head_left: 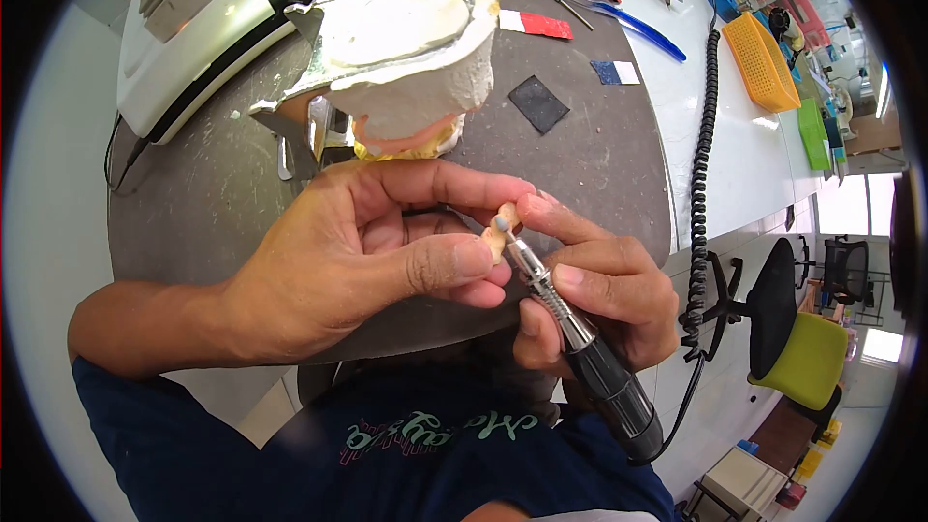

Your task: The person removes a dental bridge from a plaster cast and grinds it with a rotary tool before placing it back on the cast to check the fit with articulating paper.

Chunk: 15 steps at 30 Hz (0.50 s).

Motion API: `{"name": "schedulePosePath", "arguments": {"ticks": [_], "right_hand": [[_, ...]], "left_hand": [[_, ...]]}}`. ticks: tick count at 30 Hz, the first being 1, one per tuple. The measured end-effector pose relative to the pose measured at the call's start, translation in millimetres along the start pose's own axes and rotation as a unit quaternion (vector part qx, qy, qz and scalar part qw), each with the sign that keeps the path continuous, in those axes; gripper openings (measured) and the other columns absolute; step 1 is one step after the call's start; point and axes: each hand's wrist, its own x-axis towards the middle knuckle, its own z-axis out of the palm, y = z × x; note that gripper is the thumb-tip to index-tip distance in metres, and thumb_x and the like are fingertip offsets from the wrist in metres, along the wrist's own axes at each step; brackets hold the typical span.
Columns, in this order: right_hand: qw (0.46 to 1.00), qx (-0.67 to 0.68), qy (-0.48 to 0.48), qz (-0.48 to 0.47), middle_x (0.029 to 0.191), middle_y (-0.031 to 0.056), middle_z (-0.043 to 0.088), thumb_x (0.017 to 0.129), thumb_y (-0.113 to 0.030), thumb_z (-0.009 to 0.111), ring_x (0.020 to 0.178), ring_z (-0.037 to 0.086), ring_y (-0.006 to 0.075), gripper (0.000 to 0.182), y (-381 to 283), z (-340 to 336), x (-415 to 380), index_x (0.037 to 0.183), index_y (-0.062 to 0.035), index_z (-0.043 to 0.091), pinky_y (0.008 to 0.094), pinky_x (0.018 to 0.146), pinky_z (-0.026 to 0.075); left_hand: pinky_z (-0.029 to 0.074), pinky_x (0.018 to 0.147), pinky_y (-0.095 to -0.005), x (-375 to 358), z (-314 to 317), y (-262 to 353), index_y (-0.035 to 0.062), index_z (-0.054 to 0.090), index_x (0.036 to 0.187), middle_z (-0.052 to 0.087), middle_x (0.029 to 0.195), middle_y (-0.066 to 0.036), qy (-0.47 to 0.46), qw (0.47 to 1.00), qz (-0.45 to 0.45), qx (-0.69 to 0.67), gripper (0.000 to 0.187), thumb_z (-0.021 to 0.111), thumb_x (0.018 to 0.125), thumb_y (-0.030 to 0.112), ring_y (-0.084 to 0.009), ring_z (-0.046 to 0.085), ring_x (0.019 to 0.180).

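Note:
Between the thumb and fingers of my left hand (387, 246) is a small tooth-coloured dental piece (494, 242). My right hand (609, 295) grips a silver and black rotary handpiece (580, 333) like a pen, tilted, its small rounded grey tip touching the piece or right against it. The fingertips of both hands meet just above the piece. Behind my left hand, a white plaster dental model (416, 68) with a pink and yellow lower part rests on a metal articulator (300, 116). The underside of the piece is hidden by my left fingers.
On the grey mat (599, 174) lie a black square (538, 103), a red and white strip (536, 24) and a blue and white strip (616, 72). Brushes and tools lie at the back. A coiled black cord (704, 164) hangs at the right, near a yellow basket (761, 63).

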Motion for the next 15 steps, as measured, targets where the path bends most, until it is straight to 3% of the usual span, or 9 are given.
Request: {"name": "schedulePosePath", "arguments": {"ticks": [11, 15], "right_hand": [[0.998, 0.047, 0.035, 0.012, 0.082, 0.0137, 0.067, 0.072, -0.002, 0.079, 0.1, 0.065, 0.0379, 0.03, 1.6, 0.7, -4.0, 0.092, -0.003, 0.056, 0.0513, 0.089, 0.052], [0.999, 0.007, 0.032, -0.004, 0.082, 0.013, 0.067, 0.072, -0.004, 0.079, 0.1, 0.065, 0.0376, 0.03, 0.3, 0.9, -1.4, 0.092, -0.0031, 0.057, 0.0508, 0.088, 0.053]], "left_hand": [[0.055, 0.082, -0.0219, 0.4, -1.1, -2.4, -0.0054, 0.042, 0.134, 0.057, 0.109, -0.009, -0.008, 1.0, 0.0, -0.001, 0.048, 0.06, 0.091, 0.007, -0.0101, 0.06, 0.093], [0.055, 0.082, -0.022, 0.8, 1.2, -0.3, -0.0053, 0.041, 0.135, 0.056, 0.11, -0.009, -0.007, 1.0, 0.0, 0.014, 0.05, 0.061, 0.091, 0.008, -0.0104, 0.06, 0.092]]}}
